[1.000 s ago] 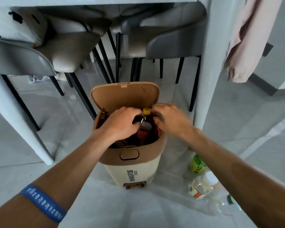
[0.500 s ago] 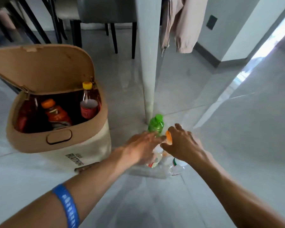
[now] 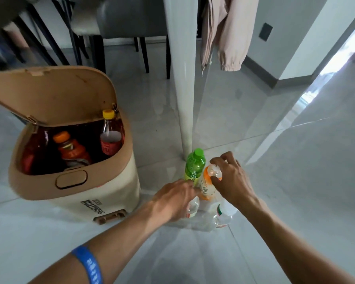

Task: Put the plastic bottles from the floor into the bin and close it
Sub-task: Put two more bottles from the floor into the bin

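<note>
My right hand (image 3: pixel 232 181) pinches the cap of the upright orange-labelled plastic bottle (image 3: pixel 207 186); left hand (image 3: pixel 174 199), fingers loosely open, reaches the green plastic bottle (image 3: pixel 194 167) beside it, so both go together into the lid-up tan bin (image 3: pixel 74 185) nearby on the floor.

Your right hand (image 3: pixel 232 181) is gripping the orange-labelled plastic bottle (image 3: pixel 207 186); your left hand (image 3: pixel 172 198) is reaching beside the upright green plastic bottle (image 3: pixel 194 167).

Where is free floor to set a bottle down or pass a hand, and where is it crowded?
Free: the tiles between the bin and the table leg, and the wide floor to the right of the right hand. Crowded: the spot at the foot of the leg, where the green bottle, orange bottle, clear bottles and left hand meet.
</note>
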